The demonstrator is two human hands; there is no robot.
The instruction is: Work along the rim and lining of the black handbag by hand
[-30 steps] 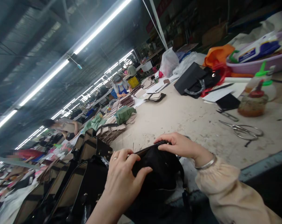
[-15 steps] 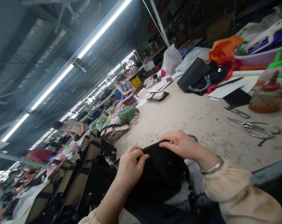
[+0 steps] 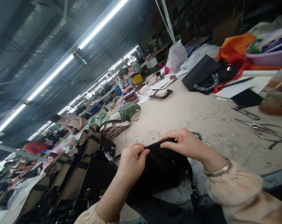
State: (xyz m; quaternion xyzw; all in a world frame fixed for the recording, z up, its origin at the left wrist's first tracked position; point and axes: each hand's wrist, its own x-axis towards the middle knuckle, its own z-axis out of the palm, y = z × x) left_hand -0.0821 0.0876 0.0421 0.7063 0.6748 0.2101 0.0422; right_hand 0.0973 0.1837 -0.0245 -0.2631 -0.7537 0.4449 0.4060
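Note:
A black bag lies at the table's near edge, its upper rim between my two hands. My left hand pinches the left part of that rim, thumb against curled fingers. On the right part, my right hand grips the edge with the thumb on the near side and the fingers over the top. A black strap with a metal fitting hangs from the bag's right side. The bag's lower part is dark and hard to make out.
Open black bags with beige linings stand at the left. Scissors, a glue jar and another black bag lie on the right of the table. Green pieces lie beyond. Co-workers are farther back.
The table items on the right have shifted rightward in view. My right hand has moved slightly right along the rim; both hands keep hold of the bag.

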